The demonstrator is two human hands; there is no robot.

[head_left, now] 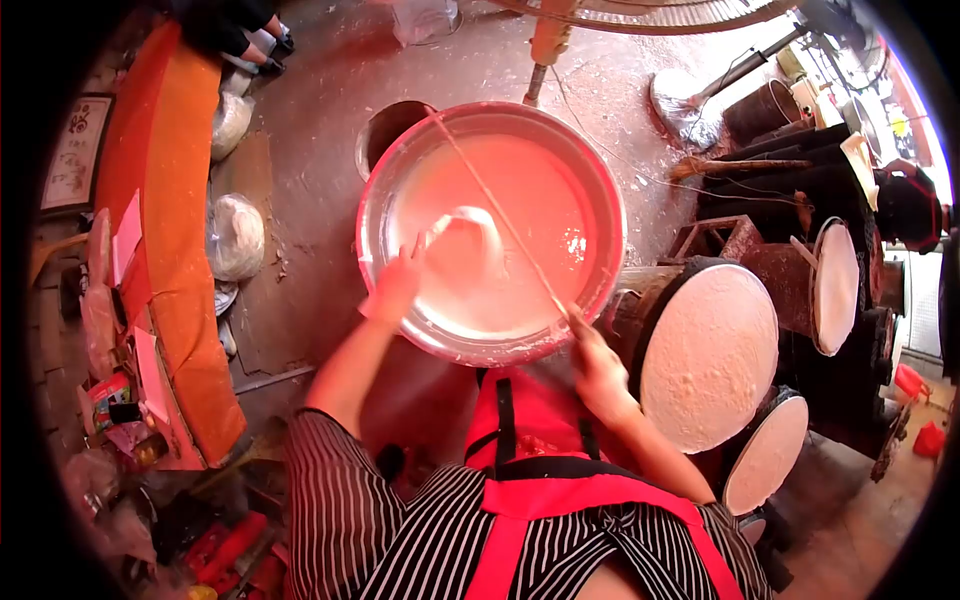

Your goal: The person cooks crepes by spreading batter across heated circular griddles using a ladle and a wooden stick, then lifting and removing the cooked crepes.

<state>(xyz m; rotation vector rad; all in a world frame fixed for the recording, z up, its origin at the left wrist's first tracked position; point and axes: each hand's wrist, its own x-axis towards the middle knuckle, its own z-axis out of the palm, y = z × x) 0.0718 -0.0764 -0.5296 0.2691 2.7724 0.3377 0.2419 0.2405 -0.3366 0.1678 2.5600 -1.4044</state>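
While the thin stick (pixel 498 207) spans the wide round basin (pixel 614 235), one slip could mean a splash

It lies right above the pale liquid (pixel 550 190), tip at the far rim; whether it touches there, I cannot tell. The right hand (pixel 600 372) is wrapped around the near end, and should that grip loosen, the stick could roll or drop in. Over to the left hand (pixel 395 288), blurred at the basin's near-left side, fingers by a pale curved loop (pixel 470 213): pinching it or merely touching, I can't say! A hard jerk there could slop liquid over the rim. Just beside the right forearm, a round, pale-topped vessel (pixel 712 350); a swinging elbow could knock it. Beyond the basin, apparently a fan (pixel 660 15); its draught could blow dust in.
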